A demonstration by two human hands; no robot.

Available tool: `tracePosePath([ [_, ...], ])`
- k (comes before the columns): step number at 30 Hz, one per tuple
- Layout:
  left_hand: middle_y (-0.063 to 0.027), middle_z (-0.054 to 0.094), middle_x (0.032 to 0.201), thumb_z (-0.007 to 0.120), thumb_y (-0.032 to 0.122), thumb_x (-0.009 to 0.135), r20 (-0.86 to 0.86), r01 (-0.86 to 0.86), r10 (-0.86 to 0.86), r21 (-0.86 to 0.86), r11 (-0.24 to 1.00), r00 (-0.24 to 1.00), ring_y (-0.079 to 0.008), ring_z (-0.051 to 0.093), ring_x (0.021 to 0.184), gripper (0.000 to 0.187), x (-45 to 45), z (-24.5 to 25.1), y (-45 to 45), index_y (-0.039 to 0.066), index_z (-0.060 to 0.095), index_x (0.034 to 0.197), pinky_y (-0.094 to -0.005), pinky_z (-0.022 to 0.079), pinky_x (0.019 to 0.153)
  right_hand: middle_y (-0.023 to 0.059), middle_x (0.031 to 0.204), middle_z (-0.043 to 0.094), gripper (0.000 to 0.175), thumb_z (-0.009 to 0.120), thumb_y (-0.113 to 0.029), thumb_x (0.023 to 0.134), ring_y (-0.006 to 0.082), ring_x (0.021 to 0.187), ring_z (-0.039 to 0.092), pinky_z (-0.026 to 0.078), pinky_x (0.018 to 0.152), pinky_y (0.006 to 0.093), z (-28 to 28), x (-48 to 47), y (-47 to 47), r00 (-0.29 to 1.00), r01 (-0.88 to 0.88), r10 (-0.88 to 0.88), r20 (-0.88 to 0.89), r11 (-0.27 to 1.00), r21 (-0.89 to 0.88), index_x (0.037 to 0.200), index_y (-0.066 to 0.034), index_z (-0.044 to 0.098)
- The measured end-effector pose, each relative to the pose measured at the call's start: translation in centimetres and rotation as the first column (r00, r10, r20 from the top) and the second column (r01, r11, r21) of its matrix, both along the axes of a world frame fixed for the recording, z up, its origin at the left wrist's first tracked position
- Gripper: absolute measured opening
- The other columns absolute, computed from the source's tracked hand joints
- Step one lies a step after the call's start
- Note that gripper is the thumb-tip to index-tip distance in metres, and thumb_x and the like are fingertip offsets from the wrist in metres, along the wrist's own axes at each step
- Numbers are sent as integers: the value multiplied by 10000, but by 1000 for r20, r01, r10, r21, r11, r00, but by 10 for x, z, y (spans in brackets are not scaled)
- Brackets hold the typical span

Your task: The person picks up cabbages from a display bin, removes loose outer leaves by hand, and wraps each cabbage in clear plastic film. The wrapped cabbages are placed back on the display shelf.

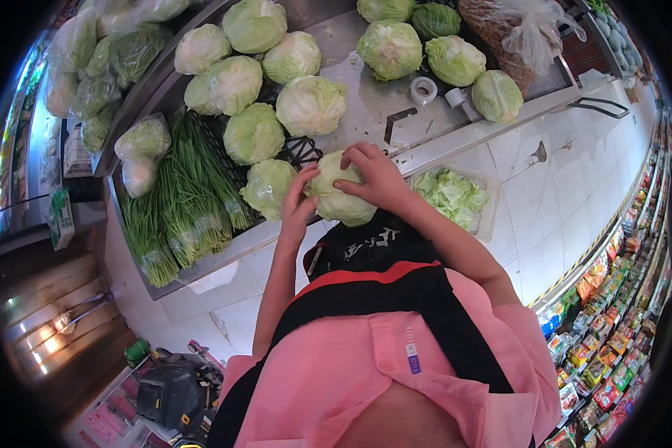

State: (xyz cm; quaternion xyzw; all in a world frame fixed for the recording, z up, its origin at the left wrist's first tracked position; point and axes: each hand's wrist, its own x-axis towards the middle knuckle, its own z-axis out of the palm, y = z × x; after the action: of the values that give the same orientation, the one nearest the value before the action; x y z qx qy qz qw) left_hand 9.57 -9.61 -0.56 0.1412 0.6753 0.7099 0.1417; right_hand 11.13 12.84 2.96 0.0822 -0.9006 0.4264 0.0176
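Note:
A pale green head of cabbage (343, 208) is between my two hands at the front edge of a metal counter (347, 92). My left hand (298, 203) rests along its left side with the fingertips on the leaves. My right hand (376, 176) grips it from the upper right, thumb and fingers spread over the top. Another cabbage (270, 189), in clear film, sits just left of my left hand. Beyond it several more cabbages, such as a large one (311, 105), lie on and around black plastic crates (302, 152). The held cabbage's underside is hidden.
Bundles of green garlic chives (187, 196) lie at the left. A tape roll (424, 91) and more cabbages (497, 96) are on the right of the counter. Below its edge, a white basket (494, 215) holds loose leaves (453, 193). Packaged goods fill shelves (605, 341) at right.

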Motion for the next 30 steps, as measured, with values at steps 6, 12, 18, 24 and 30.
tracePosePath([
  [6,-95,560,1338,709,60,856,99,-121,127,-61,991,987,-186,545,1186,282,25,-14,-12,55,654,1132,-327,453,945,116,1165,585,346,760,-347,803,356,1115,556,467,931,441,3,-1,1,998,-40,38,-44,998,-53,1002,-103,615],
  [12,-75,649,1145,700,63,877,-102,-168,154,-141,976,983,-172,604,1011,112,15,-17,-10,43,679,986,-302,463,863,116,1198,604,244,734,-260,815,332,1131,568,469,948,419,17,20,10,892,-259,309,-330,947,188,982,-111,636],
  [18,-21,662,984,701,96,897,-64,-183,176,-142,973,982,-109,587,888,108,11,-4,6,53,674,992,-255,449,789,128,950,666,186,698,-199,858,324,995,628,491,855,392,11,19,9,999,-48,47,-7,997,-56,947,-56,620],
  [24,26,634,891,691,132,926,-59,-229,221,-236,944,973,-52,531,796,153,-22,11,32,37,667,1043,-218,432,715,77,762,613,197,643,-191,939,210,705,607,477,629,330,-10,-12,11,961,261,-180,210,843,-470,948,0,597],
  [30,-74,626,1131,741,221,891,-59,-291,285,-236,927,957,-146,577,939,446,-26,22,46,52,562,1263,-291,478,782,3,917,630,179,606,-250,988,104,763,595,506,650,285,-46,-42,26,782,601,-155,603,443,-665,1038,-81,582],
])
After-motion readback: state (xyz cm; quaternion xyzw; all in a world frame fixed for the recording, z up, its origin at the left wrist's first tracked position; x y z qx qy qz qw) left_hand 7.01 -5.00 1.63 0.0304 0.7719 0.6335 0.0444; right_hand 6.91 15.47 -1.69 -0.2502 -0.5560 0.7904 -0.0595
